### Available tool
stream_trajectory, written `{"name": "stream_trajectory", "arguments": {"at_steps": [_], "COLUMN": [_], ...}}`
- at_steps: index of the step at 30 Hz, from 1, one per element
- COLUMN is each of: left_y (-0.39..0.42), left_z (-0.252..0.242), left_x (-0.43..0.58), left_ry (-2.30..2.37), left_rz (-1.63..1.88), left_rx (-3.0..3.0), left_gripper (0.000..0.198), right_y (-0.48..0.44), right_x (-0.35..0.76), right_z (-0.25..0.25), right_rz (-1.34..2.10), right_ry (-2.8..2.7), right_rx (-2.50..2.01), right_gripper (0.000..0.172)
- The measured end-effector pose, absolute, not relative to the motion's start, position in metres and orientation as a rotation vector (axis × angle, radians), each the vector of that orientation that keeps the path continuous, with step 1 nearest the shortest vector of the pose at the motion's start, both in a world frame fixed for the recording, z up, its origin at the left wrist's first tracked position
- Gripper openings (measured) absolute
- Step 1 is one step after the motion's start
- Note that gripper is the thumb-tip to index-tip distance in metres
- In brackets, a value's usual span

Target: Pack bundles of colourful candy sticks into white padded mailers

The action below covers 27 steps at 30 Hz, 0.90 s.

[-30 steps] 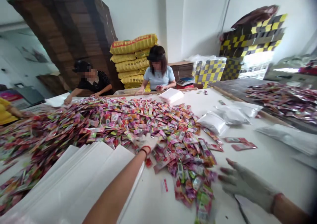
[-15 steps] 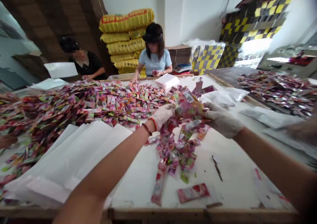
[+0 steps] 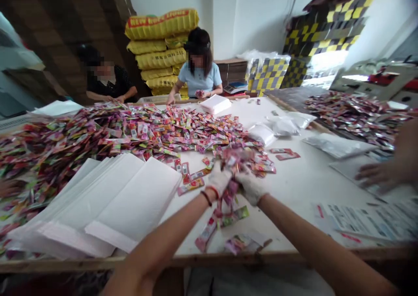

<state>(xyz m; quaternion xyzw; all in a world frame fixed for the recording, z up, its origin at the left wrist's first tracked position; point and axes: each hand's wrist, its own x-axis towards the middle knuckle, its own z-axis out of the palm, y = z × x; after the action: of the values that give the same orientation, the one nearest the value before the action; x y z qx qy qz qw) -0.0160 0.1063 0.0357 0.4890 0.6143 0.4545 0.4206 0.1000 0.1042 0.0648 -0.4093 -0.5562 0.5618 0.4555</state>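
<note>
Packets (image 3: 233, 160) bunched between and just beyond gloved fingers (image 3: 244, 176).

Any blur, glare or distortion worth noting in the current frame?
Head view: packets between the left grip and right grip are motion-blurred; head view: a washed-out white patch shows below the checkered stack; head view: that stack leans outward, probably wide-angle distortion, and the upper right corner darkens.

Sachets (image 3: 234, 158) blur between left hand (image 3: 218, 178) and right hand (image 3: 251, 185); possibly held.
</note>
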Motion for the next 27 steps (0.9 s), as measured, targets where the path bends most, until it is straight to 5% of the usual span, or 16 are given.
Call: {"name": "stream_trajectory", "arguments": {"at_steps": [4, 10, 14, 17, 22, 27], "left_y": [0.140, 0.070, 0.015, 0.004, 0.017, 0.015], "left_z": [0.093, 0.080, 0.036, 0.023, 0.040, 0.035], "left_x": [-0.043, -0.091, -0.098, -0.095, -0.103, -0.119], "left_ry": [1.239, 1.635, 1.749, 1.865, 2.197, 2.446], "left_rz": [1.338, 0.713, 0.565, 0.598, 0.312, -0.075], "left_rx": [1.431, 2.120, 2.168, 2.078, 1.923, 1.544], "left_gripper": [0.044, 0.078, 0.039, 0.016, 0.019, 0.038], "right_y": [0.134, 0.134, 0.087, 0.055, 0.033, 0.036], "right_x": [0.116, 0.175, 0.192, 0.174, 0.125, 0.109], "right_z": [0.100, 0.085, 0.038, 0.018, 0.016, 0.000], "right_rz": [1.312, 0.988, 0.810, 0.943, 0.911, 0.696], "right_ry": [-1.436, -1.787, -2.082, -2.338, -2.806, -2.989], "right_rx": [-0.977, -1.217, -1.377, -1.169, -0.769, -0.835], "right_gripper": [0.054, 0.064, 0.018, 0.022, 0.028, 0.023]}}
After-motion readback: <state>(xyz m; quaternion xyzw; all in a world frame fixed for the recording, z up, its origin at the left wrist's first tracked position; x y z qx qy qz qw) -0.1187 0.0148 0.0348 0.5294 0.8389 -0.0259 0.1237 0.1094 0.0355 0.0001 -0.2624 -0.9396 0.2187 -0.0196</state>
